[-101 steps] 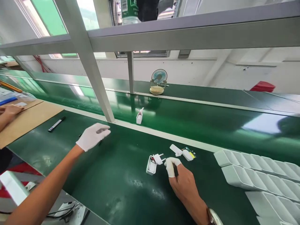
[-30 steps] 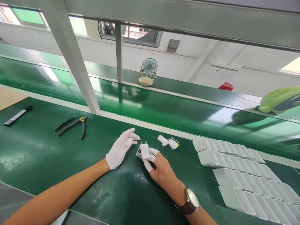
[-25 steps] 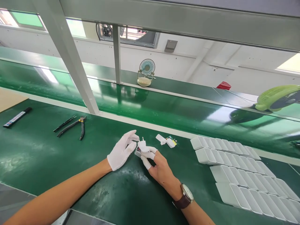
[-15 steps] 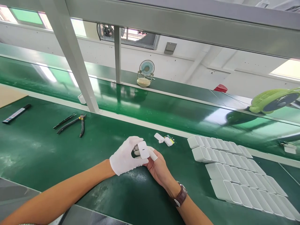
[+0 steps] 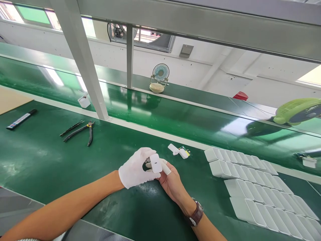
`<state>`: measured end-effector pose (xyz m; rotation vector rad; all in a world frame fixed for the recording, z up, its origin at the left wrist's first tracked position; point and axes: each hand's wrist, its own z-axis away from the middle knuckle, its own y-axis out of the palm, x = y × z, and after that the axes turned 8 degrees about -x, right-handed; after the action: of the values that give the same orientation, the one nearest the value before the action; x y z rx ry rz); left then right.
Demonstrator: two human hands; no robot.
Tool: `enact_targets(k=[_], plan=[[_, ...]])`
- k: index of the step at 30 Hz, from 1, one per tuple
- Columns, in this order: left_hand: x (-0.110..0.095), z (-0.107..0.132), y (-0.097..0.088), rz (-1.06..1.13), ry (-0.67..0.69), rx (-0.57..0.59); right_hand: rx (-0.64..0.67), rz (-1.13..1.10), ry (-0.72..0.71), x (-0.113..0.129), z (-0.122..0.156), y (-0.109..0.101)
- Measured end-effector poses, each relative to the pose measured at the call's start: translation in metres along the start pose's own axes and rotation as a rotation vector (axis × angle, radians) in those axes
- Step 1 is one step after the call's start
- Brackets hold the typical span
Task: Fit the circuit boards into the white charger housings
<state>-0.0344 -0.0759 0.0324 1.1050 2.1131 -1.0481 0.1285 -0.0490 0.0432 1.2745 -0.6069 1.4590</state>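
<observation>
Both hands meet over the green bench, gripping a small white charger (image 5: 155,163) between them. My left hand (image 5: 135,169) wears a white glove and curls round the charger from the left. My right hand (image 5: 170,179), bare with white finger cots and a wristwatch, pinches it from the right. Just beyond lie a loose white plug piece (image 5: 173,149) and a small circuit board part (image 5: 184,153) on the bench.
Rows of white charger shells (image 5: 253,182) fill the bench at right. Pliers (image 5: 88,132), tweezers (image 5: 71,128) and a marker (image 5: 21,118) lie at left. A white unit (image 5: 84,101) rides the glossy conveyor behind a slanted post (image 5: 82,63). Two fans (image 5: 159,77) stand farther back.
My left hand came over from the left and closed on the charger, which both hands lifted off the bench and turned flat side up. A white unit moved leftward along the conveyor.
</observation>
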Motion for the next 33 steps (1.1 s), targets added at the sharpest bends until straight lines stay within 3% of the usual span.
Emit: enact_targets(k=[10, 12, 14, 16, 19, 24, 27, 33], plan=[[0.0, -0.004, -0.003, 0.01, 0.22, -0.01, -0.011, -0.159, 0.019, -0.002, 0.002, -0.002], [0.002, -0.004, -0.004, 0.022, 0.237, -0.005, -0.046, -0.121, -0.046, -0.001, 0.001, -0.004], [0.004, -0.004, -0.005, 0.034, 0.19, 0.012, -0.138, 0.03, -0.235, 0.001, 0.0, -0.01], [0.005, -0.005, -0.006, 0.035, 0.094, 0.024, -0.245, 0.315, -0.53, 0.001, -0.002, -0.017], [0.005, -0.006, -0.01, 0.032, -0.012, 0.004, -0.277, 0.755, -0.921, 0.0, -0.004, -0.023], [0.003, -0.01, -0.018, 0.046, -0.008, -0.052, -0.244, 0.92, -1.202, 0.01, -0.002, -0.019], [0.0, -0.013, -0.022, 0.051, 0.015, -0.081, -0.277, 0.937, -1.231, 0.015, -0.002, -0.016], [-0.004, -0.018, -0.02, 0.016, 0.034, -0.131, -0.065, 1.071, -1.006, 0.004, -0.009, -0.022]])
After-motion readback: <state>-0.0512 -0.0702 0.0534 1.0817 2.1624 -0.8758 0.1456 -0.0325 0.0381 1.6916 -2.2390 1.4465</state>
